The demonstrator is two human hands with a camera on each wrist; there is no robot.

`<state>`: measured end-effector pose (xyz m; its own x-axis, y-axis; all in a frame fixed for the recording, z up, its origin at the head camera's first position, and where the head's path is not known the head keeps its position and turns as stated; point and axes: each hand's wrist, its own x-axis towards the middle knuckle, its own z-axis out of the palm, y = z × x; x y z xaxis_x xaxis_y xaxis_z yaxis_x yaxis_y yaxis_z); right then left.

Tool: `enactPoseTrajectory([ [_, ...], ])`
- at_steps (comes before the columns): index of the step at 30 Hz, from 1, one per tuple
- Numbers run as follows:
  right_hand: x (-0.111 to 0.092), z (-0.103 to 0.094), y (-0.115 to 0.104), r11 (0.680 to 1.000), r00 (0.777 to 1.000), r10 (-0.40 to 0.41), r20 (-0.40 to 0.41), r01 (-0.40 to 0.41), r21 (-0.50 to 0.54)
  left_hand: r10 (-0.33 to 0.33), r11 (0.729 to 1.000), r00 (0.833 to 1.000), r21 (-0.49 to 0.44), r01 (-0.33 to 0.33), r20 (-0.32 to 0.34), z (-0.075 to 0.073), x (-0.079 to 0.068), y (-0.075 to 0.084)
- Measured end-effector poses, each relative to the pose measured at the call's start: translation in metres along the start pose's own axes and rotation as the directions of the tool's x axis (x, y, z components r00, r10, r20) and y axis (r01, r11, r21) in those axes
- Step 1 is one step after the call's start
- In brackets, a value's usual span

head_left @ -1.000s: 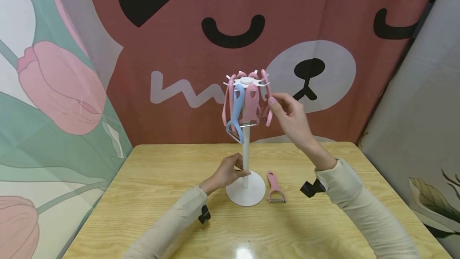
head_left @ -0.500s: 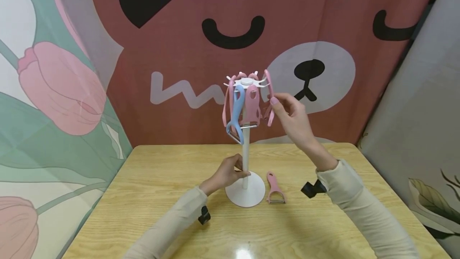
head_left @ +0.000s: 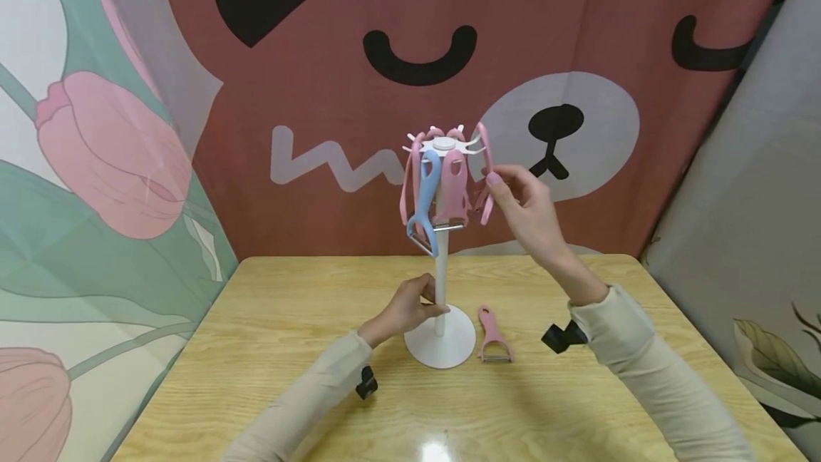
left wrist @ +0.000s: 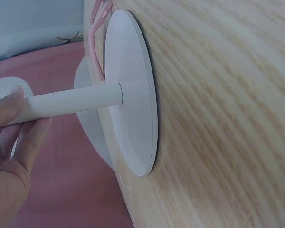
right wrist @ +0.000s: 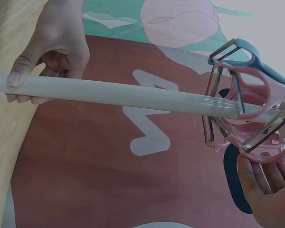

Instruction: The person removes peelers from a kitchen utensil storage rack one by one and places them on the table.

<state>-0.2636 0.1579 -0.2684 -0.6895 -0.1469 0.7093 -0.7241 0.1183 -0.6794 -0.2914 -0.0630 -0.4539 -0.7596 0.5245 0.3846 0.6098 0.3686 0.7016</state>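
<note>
A white stand (head_left: 441, 269) with a round base and a ring of hooks on top stands upright on the table. Several pink peelers and one blue peeler (head_left: 426, 194) hang from its hooks, blades down. My left hand (head_left: 405, 307) grips the post just above the base, thumb on one side and fingers on the other in the left wrist view. At the rack's right side, my right hand (head_left: 531, 218) pinches a pink peeler (head_left: 485, 145) by its handle. That handle's upper end is level with the hook tips, at the outer end of one hook.
Another pink peeler (head_left: 489, 323) lies on the wooden table (head_left: 288, 319), right of the round base. Behind the table hangs a curtain (head_left: 308, 91) with a printed bear face. A flower-print cloth (head_left: 115, 162) covers the left side.
The pinched peeler's upper end has shifted slightly outward to the right, away from the rack's centre, along with my right hand. My left hand keeps its grip on the post.
</note>
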Motion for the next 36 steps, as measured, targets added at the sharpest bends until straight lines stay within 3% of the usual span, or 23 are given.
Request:
enactPoseTrajectory([
  [17, -0.002, -0.0041, 0.0017, 0.999, 1.0, 0.0, 0.019, 0.0, 0.036, -0.033, 0.999, 0.999, 0.01, 0.033, -0.005, 0.0012, -0.0001, -0.0013],
  [36, -0.0069, -0.0082, 0.0074, 0.999, 1.0, 0.024, 0.016, -0.024, -0.029, -0.028, 1.0, 0.999, 0.006, 0.028, -0.022, 0.0025, 0.0002, -0.0016],
])
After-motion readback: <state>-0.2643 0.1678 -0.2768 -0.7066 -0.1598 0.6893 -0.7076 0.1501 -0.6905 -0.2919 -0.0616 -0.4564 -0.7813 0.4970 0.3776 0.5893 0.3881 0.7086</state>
